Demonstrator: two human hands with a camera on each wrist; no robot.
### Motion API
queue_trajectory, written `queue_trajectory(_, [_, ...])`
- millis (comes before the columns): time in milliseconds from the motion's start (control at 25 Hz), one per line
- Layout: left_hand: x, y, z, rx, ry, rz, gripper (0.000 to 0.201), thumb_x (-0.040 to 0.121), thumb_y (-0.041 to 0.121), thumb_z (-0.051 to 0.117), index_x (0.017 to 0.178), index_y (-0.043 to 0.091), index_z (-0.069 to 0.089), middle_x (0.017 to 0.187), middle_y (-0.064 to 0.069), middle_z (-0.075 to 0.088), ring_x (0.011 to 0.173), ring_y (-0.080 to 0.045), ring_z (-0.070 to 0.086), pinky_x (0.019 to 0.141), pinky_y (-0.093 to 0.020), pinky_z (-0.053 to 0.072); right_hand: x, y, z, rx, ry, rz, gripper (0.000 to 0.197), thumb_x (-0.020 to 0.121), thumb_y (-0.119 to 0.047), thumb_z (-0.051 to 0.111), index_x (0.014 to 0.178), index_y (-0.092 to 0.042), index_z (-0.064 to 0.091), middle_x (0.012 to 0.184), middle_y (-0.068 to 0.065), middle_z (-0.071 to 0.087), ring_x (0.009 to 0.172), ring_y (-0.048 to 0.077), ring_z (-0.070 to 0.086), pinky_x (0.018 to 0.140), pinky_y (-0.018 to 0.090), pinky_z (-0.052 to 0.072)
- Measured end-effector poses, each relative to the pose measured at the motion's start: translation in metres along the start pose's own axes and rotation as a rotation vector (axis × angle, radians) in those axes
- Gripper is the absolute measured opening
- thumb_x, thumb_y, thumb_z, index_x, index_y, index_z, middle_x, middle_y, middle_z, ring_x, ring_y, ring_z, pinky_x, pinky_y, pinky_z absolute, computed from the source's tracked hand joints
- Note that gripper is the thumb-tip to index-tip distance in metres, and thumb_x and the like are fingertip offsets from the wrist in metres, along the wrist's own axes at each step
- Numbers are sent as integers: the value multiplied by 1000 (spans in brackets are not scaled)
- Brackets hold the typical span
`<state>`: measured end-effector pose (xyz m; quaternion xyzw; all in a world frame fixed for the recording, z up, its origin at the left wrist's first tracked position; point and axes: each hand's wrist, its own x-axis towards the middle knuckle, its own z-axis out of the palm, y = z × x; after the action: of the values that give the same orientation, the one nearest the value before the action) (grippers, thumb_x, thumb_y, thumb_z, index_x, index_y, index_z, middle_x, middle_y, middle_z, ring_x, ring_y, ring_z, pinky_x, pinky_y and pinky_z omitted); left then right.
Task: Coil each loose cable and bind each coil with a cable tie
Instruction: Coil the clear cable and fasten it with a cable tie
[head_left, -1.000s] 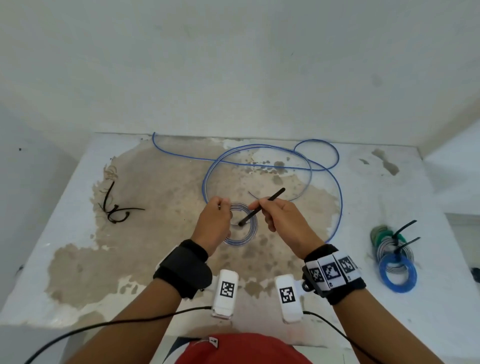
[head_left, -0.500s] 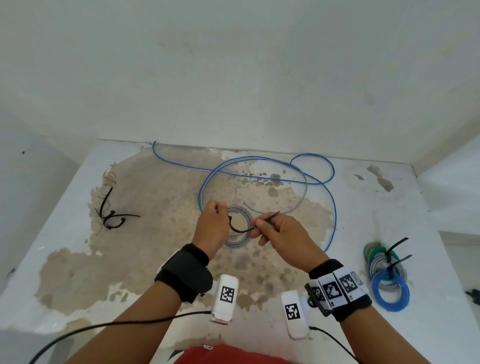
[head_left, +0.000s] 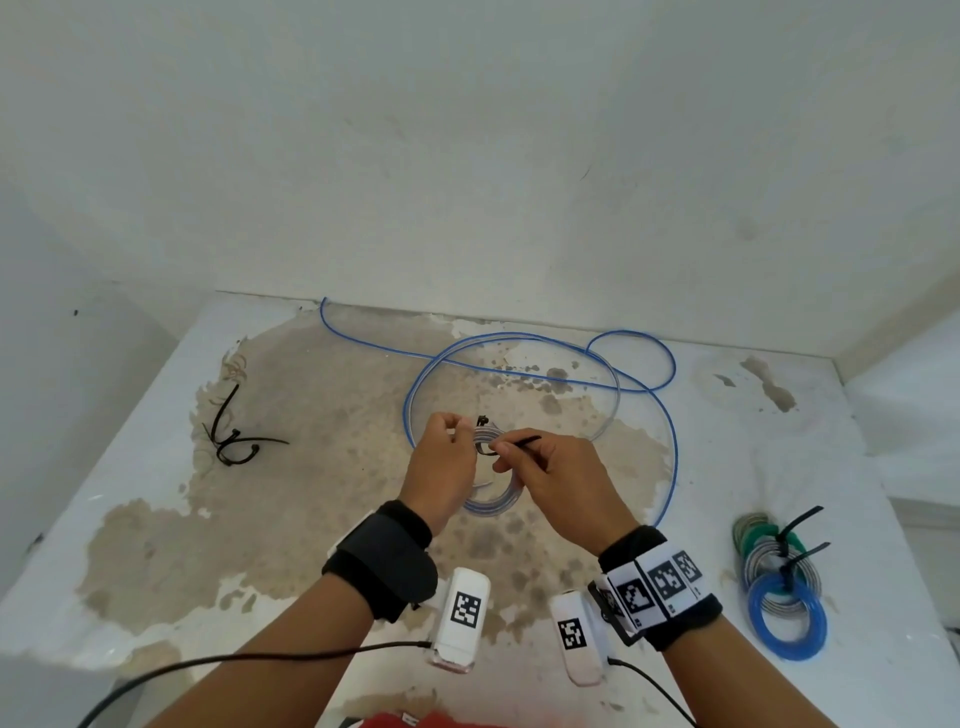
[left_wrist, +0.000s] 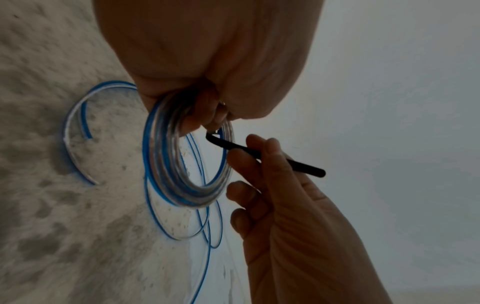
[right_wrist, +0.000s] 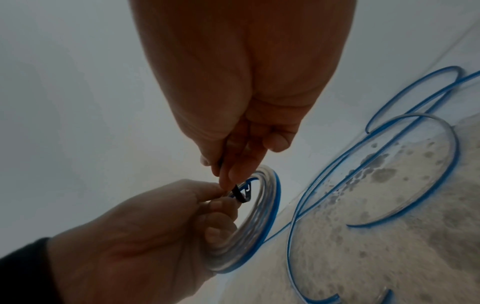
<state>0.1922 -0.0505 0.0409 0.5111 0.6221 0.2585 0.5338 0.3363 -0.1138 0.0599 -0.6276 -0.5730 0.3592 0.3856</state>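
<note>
My left hand (head_left: 457, 436) grips a small coil of clear, blue-striped cable (head_left: 493, 506) at its top, holding it upright above the table. A black cable tie (head_left: 522, 442) loops round the coil strands beside the left fingers. My right hand (head_left: 501, 449) pinches the tie's tail between thumb and forefinger, close to the coil. In the left wrist view the coil (left_wrist: 166, 174) hangs from my fingers and the tie (left_wrist: 306, 166) sticks out past the right hand. In the right wrist view the tie (right_wrist: 239, 193) bends over the coil (right_wrist: 262, 226).
A long loose blue cable (head_left: 670, 441) sprawls in loops over the back and right of the worn table (head_left: 156, 519). Spare black cable ties (head_left: 234, 441) lie at the left. A stack of tied coils (head_left: 784, 587) sits at the right edge.
The tie stood straight through the coil a second ago; it has since been bent round the strands. Both hands have drawn closer together and lifted the coil a little.
</note>
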Motion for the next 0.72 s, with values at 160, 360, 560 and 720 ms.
queue_trajectory(160, [-1,3,2,38,-77,-21,30,105,34,38,105,18,64,87,-4,62,77,-19,56,66,-38,48,-2,-1,-3,-2,-7,-60,13,99,-28,65,104,-27,77,80,-12,75,70,5,69,66,13,52])
queue_trajectory(360, [-4,10,8,-27,-145,-33,35,107,29,38,104,17,71,74,1,54,60,-14,45,50,-28,40,-5,-1,-7,11,16,-41,14,99,-28,65,107,-27,76,82,-13,75,76,6,70,74,27,57])
queue_trajectory(560, [-3,14,11,-98,-140,-65,31,106,26,39,103,14,68,77,-2,51,57,-13,42,47,-26,39,-12,0,-7,23,64,-57,18,100,-27,63,112,-26,76,96,-16,70,92,4,66,77,11,47])
queue_trajectory(720, [-8,20,15,-125,-117,-42,29,105,25,41,90,18,64,73,2,54,58,-13,42,49,-28,39,-11,-3,-6,232,91,33,17,101,-24,60,109,-22,75,99,-8,74,89,6,68,77,16,50])
